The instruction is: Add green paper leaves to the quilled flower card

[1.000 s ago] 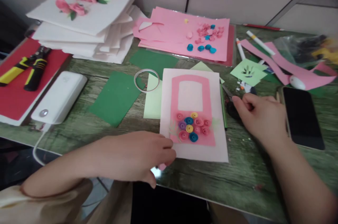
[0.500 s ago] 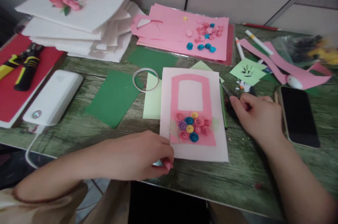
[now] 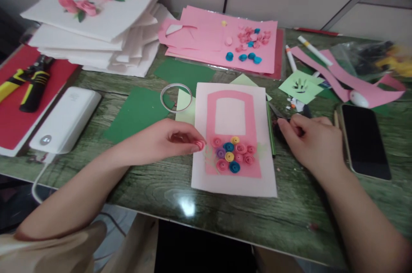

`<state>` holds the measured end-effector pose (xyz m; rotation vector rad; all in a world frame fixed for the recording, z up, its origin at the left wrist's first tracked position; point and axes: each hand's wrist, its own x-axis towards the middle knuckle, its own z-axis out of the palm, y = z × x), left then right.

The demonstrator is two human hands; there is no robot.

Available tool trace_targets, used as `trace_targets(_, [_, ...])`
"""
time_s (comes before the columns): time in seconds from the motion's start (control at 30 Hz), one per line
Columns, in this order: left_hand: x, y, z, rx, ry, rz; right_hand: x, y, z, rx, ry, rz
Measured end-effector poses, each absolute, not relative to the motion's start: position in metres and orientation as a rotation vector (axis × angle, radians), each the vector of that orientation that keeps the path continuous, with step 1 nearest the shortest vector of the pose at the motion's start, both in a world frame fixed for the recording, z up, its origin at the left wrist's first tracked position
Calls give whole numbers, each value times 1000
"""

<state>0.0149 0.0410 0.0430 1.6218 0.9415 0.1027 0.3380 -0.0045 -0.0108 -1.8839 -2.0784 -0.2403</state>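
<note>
Between its thumb and fingertips my left hand (image 3: 174, 138) pinches a small rolled pink paper flower (image 3: 200, 145), just off the left edge of the white card (image 3: 201, 178). On that card lies a pink paper bag shape (image 3: 210, 114) with a handle opening. Coiled paper flowers in pink, yellow, blue and purple cluster on its lower half, with pale green sprigs at the sides. My right hand (image 3: 312, 144) rests on the table right of the card, fingers curled around the dark handles of a pair of scissors (image 3: 279, 114). The handles are partly hidden beneath it.
A phone (image 3: 365, 140) lies beside my right hand. Behind the card are a tape ring (image 3: 163, 99), green paper (image 3: 138, 110) and pink sheets (image 3: 206, 37) bearing loose paper coils. At left are a white power bank (image 3: 66, 118), yellow-black pliers (image 3: 35, 88) and stacked white cards (image 3: 96, 52).
My left hand has moved up and slightly left from the card's lower left corner, carrying the pink paper flower beside the card's left edge. My right hand stays in place.
</note>
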Motion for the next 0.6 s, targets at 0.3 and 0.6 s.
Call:
trace_targets(0.3, [26,33,35,1571,899,99,334,-5,-6,-1928,-2099,-176])
trace_targets(0.6, [33,29,27,1440,919,69,332,-6,-4,-1932,-2086,-160])
